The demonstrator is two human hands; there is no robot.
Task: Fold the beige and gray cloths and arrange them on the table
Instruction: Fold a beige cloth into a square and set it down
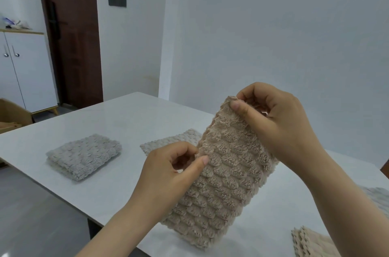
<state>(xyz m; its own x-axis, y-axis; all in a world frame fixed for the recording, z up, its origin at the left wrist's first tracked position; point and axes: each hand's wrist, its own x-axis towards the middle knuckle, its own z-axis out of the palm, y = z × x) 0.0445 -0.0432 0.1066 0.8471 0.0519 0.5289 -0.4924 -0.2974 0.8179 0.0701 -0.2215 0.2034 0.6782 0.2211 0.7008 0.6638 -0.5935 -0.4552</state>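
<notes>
The half-folded beige cloth (pixel 223 172) is held upright over the near surface (pixel 117 122), its top pinched by fingers of the right hand (pixel 277 122), its left edge by the left hand (pixel 168 174). Another fold, then laying beside the gray cloth (pixel 84 155), seems called for.

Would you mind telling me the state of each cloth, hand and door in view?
beige cloth: held up by both hands, hanging as a narrow strip.
left hand: pinches its side edge.
right hand: pinches its top corner.
gray cloth: folded, lying on the table.
pale cloth: spread flat behind the left hand.
brown door: closed.
cabinet doors: closed.
</notes>
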